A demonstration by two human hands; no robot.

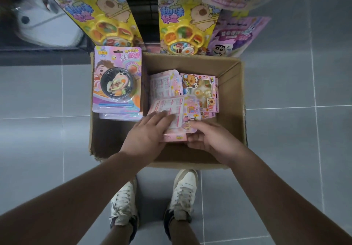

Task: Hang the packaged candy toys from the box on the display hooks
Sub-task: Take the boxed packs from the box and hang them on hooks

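Note:
An open cardboard box (231,100) stands on the floor in front of me, holding several pink packaged candy toys. My left hand (147,132) lies flat on the back of one pink pack (172,109), fingers spread over it. My right hand (209,140) grips the lower right edge of that same pack. Another pink pack with a bear picture (200,92) lies face up behind it. A stack of noodle-bowl blister packs (117,81) rests on the box's left flap. Above the box, yellow paw-tray packs (185,25) hang on the display.
More yellow packs (106,16) and a purple cartoon pack (236,37) hang along the black wire display. A white appliance-like object (42,22) sits at the upper left. Grey floor tiles surround the box; my white shoes (152,199) stand just behind it.

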